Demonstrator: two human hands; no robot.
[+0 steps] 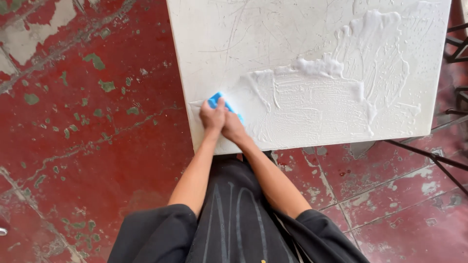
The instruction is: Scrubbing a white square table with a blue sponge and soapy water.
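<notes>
At the near-left corner of the white table (292, 48) | left hand (212, 118) and right hand (233, 127) stacked together, both pressing down on the blue sponge (217, 101) | soap foam (341, 83) smeared to the right | sponge looks soft, light, slippery-wet; best gripped from above, across its back.

Blue sponge (220, 101) pressed flat on soapy white tabletop (273, 53) corner.

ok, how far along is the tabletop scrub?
Done: foam covers the middle and right of the white tabletop. In hand: left hand and right hand press the blue sponge at the near left edge. Left: the far left and top strip look dry and scratched, and no foam has been wiped off.
</notes>
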